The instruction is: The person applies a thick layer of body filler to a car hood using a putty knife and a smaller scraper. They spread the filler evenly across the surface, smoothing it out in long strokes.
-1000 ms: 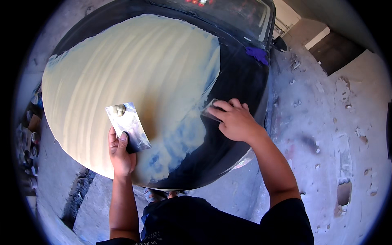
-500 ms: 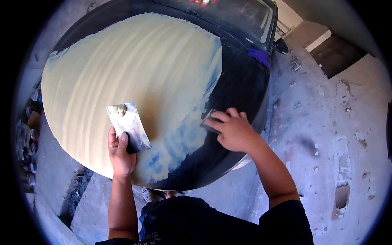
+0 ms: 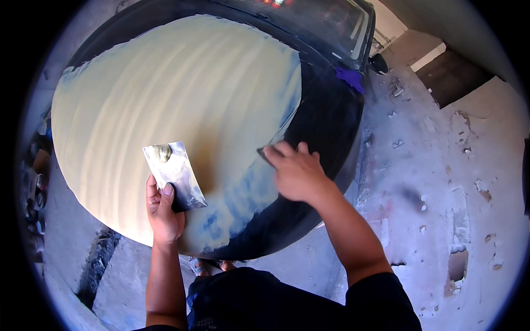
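Note:
A dark car hood (image 3: 329, 118) lies in front of me, most of it coated with streaky pale yellow putty (image 3: 130, 105). The coat thins to a patchy bluish layer at its near right border. My left hand (image 3: 164, 215) grips a flat metal putty plate (image 3: 178, 175) above the hood, thumb on its face. A small lump of olive putty (image 3: 163, 153) sits near the plate's far edge. My right hand (image 3: 298, 174) is closed on a small dark putty spreader (image 3: 263, 154), mostly hidden by the fingers, at the putty's right border.
Beyond the hood is the windshield (image 3: 326, 27), with a side mirror (image 3: 379, 64) and a purple cloth (image 3: 349, 79) at the right. The concrete floor (image 3: 414, 165) is chipped and has a hole. Assorted clutter (image 3: 37, 193) lines the left side; a trench (image 3: 99, 265) cuts the floor near left.
My right hand with the spreader has moved left along the putty's border, and the blue patch there looks more covered. The left hand and plate have barely shifted.

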### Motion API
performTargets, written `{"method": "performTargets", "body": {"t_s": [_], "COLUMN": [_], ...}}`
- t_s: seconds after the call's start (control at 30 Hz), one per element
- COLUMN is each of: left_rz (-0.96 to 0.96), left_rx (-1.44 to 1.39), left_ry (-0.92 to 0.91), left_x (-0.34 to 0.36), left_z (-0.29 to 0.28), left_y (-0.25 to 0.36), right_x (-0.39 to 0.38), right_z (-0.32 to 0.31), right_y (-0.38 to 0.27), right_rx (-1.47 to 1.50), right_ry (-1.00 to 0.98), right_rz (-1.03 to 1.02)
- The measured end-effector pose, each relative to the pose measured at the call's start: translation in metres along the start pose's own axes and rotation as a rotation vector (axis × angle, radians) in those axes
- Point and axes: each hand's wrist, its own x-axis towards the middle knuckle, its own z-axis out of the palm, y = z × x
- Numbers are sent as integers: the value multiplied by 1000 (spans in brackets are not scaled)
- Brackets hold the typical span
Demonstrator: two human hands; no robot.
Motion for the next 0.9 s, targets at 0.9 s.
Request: {"method": "performTargets", "body": {"t_s": [0.9], "left_rz": [-3], "left_rx": [19], "left_ry": [-68], "left_x": [4], "left_z": [-1], "left_y": [0], "right_x": [13], "right_z": [-19], "right_y": [45], "right_rx": [25], "right_ry": [94], "right_rz": [29]}}
